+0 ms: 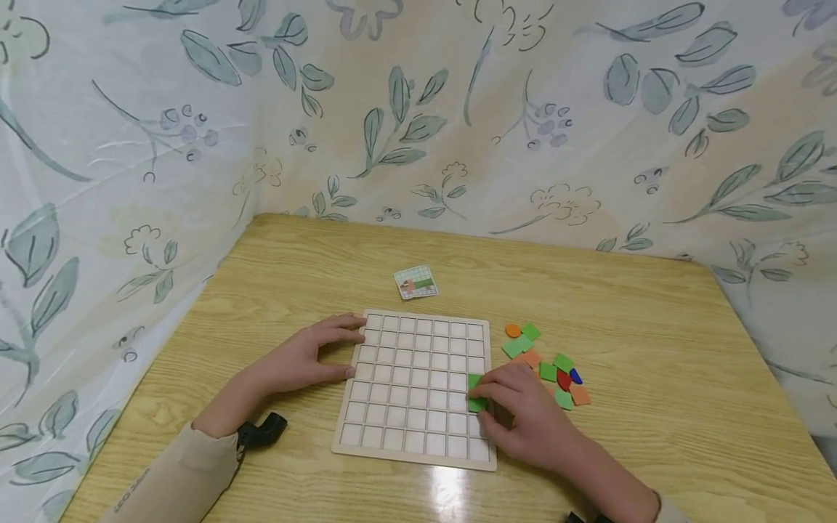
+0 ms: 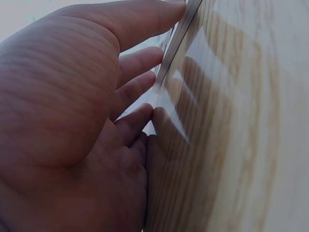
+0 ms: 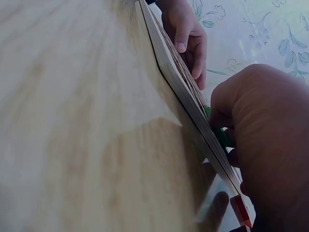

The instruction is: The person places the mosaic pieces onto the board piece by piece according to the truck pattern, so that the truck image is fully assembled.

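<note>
A pale wooden grid board (image 1: 399,396) lies flat on the table with rows of square recesses. My left hand (image 1: 297,356) rests at its left edge, fingertips and thumb touching the rim with the fingers spread. In the left wrist view the left hand (image 2: 72,111) has its palm facing the board's side. Green square tiles (image 1: 475,402) sit in the board's rightmost column. My right hand (image 1: 526,414) has its thumb and curled fingers on one of them. The right wrist view shows the green tile (image 3: 221,137) at the right hand's (image 3: 270,130) fingertips, partly hidden.
Right of the board lies a loose cluster of flat pieces: green squares (image 1: 563,362), an orange circle (image 1: 513,330), orange squares (image 1: 579,394), a red piece (image 1: 564,380) and a blue piece (image 1: 575,375). A small picture card (image 1: 415,282) lies beyond the board. Patterned cloth (image 1: 418,145) hangs behind the table.
</note>
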`<control>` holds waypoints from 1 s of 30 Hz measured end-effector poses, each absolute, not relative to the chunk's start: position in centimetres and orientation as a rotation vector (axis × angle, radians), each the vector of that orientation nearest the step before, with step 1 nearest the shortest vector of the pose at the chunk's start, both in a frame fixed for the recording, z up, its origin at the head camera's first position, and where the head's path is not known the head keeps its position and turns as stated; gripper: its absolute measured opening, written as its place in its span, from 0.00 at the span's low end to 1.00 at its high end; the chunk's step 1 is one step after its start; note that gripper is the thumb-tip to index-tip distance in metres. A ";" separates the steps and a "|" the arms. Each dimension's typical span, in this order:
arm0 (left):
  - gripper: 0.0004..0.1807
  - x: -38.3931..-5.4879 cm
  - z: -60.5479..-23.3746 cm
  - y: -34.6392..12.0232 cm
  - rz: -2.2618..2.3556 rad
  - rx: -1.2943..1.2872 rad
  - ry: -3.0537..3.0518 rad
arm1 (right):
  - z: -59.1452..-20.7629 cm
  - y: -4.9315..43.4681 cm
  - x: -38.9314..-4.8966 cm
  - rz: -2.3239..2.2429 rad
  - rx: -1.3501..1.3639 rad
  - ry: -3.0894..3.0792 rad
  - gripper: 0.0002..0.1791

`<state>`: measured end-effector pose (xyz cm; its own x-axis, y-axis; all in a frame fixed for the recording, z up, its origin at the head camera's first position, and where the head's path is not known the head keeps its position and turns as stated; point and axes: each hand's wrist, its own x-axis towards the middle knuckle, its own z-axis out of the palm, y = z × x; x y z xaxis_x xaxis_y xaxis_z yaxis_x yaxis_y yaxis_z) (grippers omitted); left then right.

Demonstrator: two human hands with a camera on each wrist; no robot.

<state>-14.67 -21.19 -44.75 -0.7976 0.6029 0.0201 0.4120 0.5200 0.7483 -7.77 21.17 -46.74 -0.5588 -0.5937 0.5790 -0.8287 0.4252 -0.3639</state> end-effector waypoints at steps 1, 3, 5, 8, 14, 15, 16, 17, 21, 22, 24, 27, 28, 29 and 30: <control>0.30 -14.7 -44.7 -21.2 1.148 0.852 2.516 | -46.7 21.2 -7.8 0.892 1.216 -2.330 0.16; 0.30 -14.7 -44.8 -21.3 1.147 0.864 2.519 | -46.7 21.2 -7.7 0.890 1.209 -2.356 0.16; 0.30 -14.7 -44.8 -21.3 1.154 0.864 2.515 | -46.7 21.2 -7.8 0.894 1.207 -2.374 0.16; 0.30 -14.7 -44.7 -21.3 1.158 0.875 2.516 | -46.7 21.3 -7.8 0.904 1.201 -2.393 0.16; 0.30 -14.7 -44.7 -21.2 1.159 0.850 2.504 | -46.8 21.4 -7.7 0.922 1.196 -2.403 0.18; 0.30 -14.7 -44.7 -21.3 1.158 0.847 2.503 | -46.8 21.4 -7.7 0.924 1.196 -2.403 0.18; 0.30 -14.7 -44.7 -21.3 1.161 0.840 2.500 | -46.8 21.4 -7.7 0.927 1.194 -2.405 0.17; 0.30 -14.7 -44.7 -21.3 1.160 0.839 2.500 | -46.8 21.4 -7.7 0.929 1.194 -2.405 0.17; 0.31 -14.7 -44.7 -21.3 1.155 0.841 2.504 | -46.7 21.4 -7.7 0.936 1.197 -2.396 0.17; 0.31 -14.7 -44.7 -21.3 1.154 0.841 2.504 | -46.7 21.4 -7.7 0.936 1.198 -2.394 0.17; 0.31 -14.7 -44.7 -21.3 1.153 0.842 2.504 | -46.7 21.4 -7.8 0.935 1.200 -2.386 0.17; 0.31 -14.7 -44.7 -21.3 1.154 0.846 2.504 | -46.7 21.4 -7.8 0.936 1.196 -2.385 0.17; 0.31 -14.7 -44.7 -21.3 1.154 0.846 2.502 | -46.6 21.4 -7.7 0.939 1.194 -2.385 0.17; 0.31 -14.7 -44.7 -21.3 1.156 0.845 2.501 | -46.6 21.4 -7.7 0.941 1.195 -2.379 0.17; 0.31 -14.7 -44.7 -21.3 1.153 0.846 2.501 | -46.6 21.5 -7.7 0.940 1.196 -2.370 0.17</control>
<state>-14.73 -21.30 -44.73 -0.7968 0.6042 0.0071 0.3977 0.5156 0.7589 -7.73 21.46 -46.60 -0.5964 -0.5894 0.5449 -0.8027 0.4317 -0.4116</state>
